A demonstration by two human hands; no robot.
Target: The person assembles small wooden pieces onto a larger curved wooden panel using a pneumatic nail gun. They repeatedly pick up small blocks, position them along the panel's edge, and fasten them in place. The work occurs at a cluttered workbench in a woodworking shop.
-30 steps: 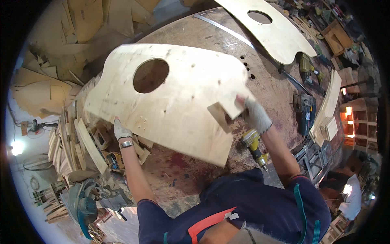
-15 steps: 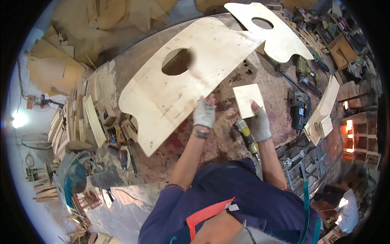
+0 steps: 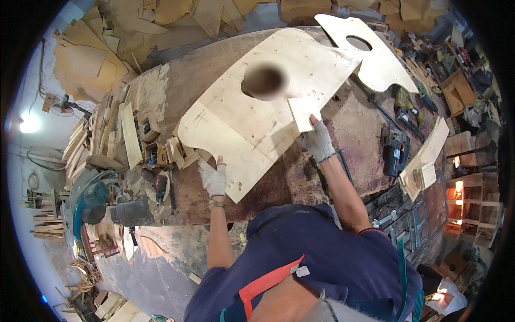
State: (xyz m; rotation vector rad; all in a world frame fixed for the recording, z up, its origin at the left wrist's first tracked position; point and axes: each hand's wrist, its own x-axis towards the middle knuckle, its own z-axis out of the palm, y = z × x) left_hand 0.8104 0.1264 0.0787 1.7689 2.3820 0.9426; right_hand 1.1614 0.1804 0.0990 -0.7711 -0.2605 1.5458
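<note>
A large pale plywood panel (image 3: 225, 121) with a round hole and curved notches lies slantwise on the workbench. At its near left end, my left hand (image 3: 213, 180), in a light knitted glove with bare fingertips, touches the edge by the notch, fingers spread and thumb raised. My right hand (image 3: 320, 142), gloved alike, grips a small rectangular wooden board (image 3: 301, 114) with the thumb on top. This board is over the panel's near edge, beside the hole; whether it rests on the panel I cannot tell. A blur covers the hole.
A second holed panel (image 3: 375, 61) lies at the far right. Nearby are a black power tool (image 3: 396, 152) and angled wooden pieces (image 3: 424, 166). At left are stacked wood strips (image 3: 129, 134), a drill (image 3: 157, 182) and a circular-bladed saw (image 3: 91, 204).
My left hand has moved left along the panel to its near left end. My right hand has carried the small board from the bench over the panel. The large panel has shifted right.
</note>
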